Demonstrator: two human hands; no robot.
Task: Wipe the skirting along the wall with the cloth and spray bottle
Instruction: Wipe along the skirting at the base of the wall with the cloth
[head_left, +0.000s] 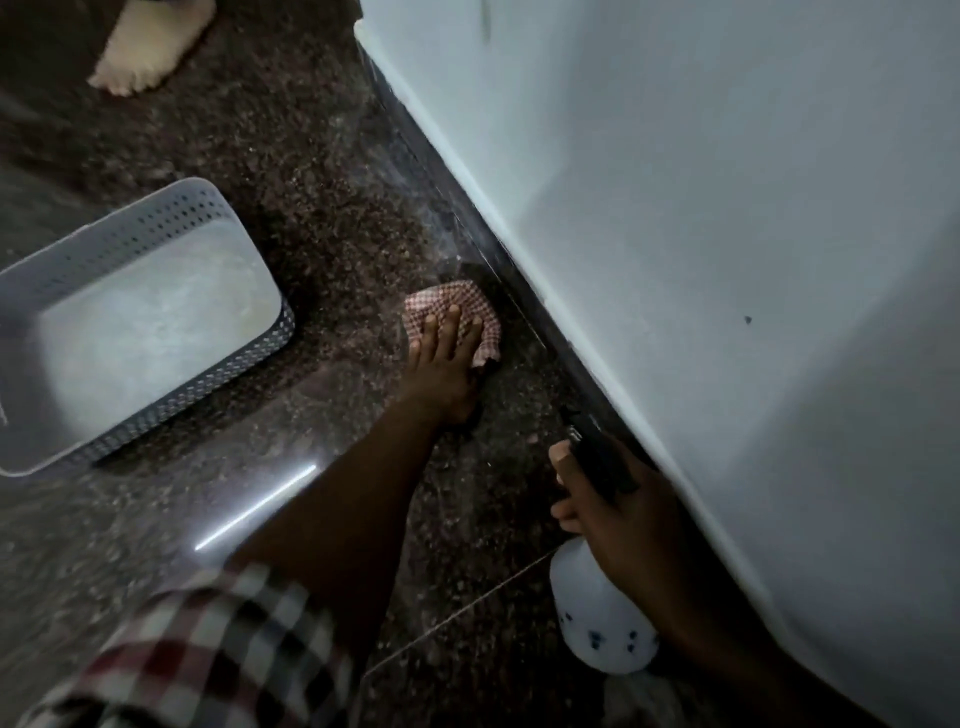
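Observation:
A red-and-white checked cloth (456, 306) lies on the dark granite floor right beside the dark skirting (467, 218), which runs diagonally under the pale wall. My left hand (441, 364) presses flat on the cloth with straight fingers. My right hand (618, 519) grips a white spray bottle (597, 618) by its black trigger head, near the skirting, nozzle pointing along it toward the cloth. A faint mist hangs over the skirting beyond the cloth.
A grey perforated plastic basket (156, 218) sits on the floor to the left. Another person's bare foot (150, 47) stands at the top left. The pale wall (727, 234) fills the right side.

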